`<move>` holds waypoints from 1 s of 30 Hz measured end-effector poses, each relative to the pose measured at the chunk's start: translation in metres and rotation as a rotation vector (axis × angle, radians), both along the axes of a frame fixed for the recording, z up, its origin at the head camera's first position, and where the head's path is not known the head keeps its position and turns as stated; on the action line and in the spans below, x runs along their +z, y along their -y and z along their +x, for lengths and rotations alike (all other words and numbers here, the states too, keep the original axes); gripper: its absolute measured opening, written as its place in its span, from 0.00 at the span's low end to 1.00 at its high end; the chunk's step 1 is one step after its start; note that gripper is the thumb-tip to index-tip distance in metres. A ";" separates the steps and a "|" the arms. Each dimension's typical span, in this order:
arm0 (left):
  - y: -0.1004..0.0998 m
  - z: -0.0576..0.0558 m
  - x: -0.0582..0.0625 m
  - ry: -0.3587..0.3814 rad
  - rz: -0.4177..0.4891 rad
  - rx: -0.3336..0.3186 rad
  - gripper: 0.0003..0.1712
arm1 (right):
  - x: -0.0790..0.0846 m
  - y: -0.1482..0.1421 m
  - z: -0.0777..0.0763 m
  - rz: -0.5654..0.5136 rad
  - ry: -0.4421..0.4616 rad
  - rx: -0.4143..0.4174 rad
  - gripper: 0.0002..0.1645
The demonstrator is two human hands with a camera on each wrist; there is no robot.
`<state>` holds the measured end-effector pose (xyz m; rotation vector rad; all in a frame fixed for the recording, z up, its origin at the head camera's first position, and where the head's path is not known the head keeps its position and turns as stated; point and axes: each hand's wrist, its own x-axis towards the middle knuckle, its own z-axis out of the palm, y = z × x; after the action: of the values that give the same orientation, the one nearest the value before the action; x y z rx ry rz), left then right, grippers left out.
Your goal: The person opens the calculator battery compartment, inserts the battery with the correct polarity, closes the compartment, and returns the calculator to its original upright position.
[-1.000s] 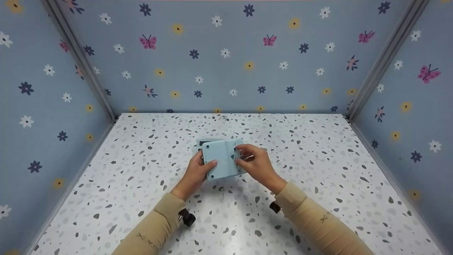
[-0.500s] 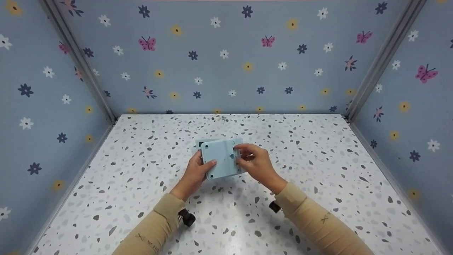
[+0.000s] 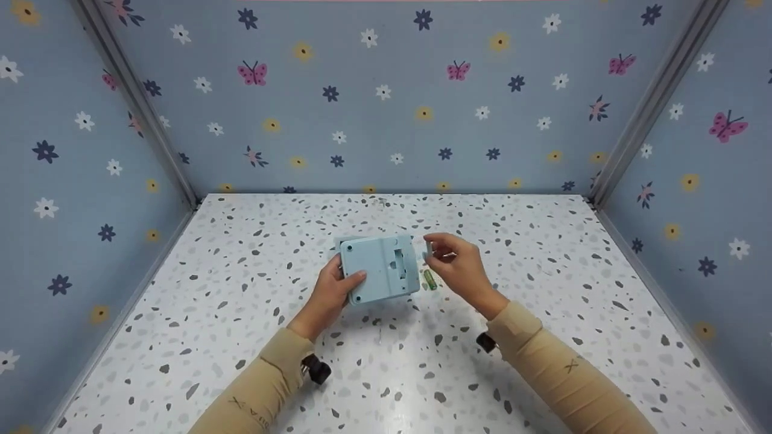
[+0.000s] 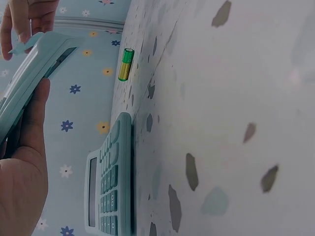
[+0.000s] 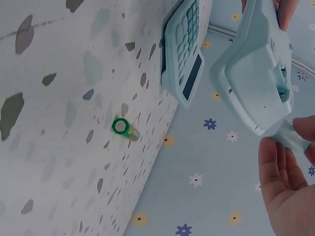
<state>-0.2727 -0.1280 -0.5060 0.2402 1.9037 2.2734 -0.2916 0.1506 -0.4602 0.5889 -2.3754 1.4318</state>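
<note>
My left hand (image 3: pixel 329 295) holds a light-blue calculator (image 3: pixel 374 265) with its back facing up, thumb lying on the back. Its battery compartment (image 3: pixel 400 263) is uncovered, a dark slot near the right end. Off that right end, my right hand (image 3: pixel 463 268) pinches a small light-blue battery cover (image 5: pixel 291 135) between thumb and fingers, apart from the slot. On the table below lies a green and yellow battery (image 4: pixel 126 64). A second light-blue calculator (image 4: pixel 115 182) rests on the table with its keys and screen showing; the held one mostly hides it in the head view.
The white speckled table (image 3: pixel 253 361) runs back to a blue wall (image 3: pixel 386 120) patterned with flowers and butterflies. Similar side walls with grey metal corner posts (image 3: pixel 657 99) stand to the left and right.
My right hand has moved right, away from the calculator, bringing the battery cover off and exposing the slot. The battery on the table has come into sight. My left hand has barely moved.
</note>
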 end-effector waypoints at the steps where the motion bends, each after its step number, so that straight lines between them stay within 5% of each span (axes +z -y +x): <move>1: 0.000 0.000 0.000 -0.003 -0.001 -0.001 0.36 | 0.000 -0.003 -0.001 0.002 -0.001 -0.005 0.20; 30: -0.001 0.000 0.001 0.015 -0.002 0.000 0.38 | -0.020 -0.093 -0.023 0.120 0.194 -0.188 0.23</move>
<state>-0.2730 -0.1275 -0.5054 0.2215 1.8988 2.2670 -0.3141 0.2433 -0.4805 0.2548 -2.6014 1.3250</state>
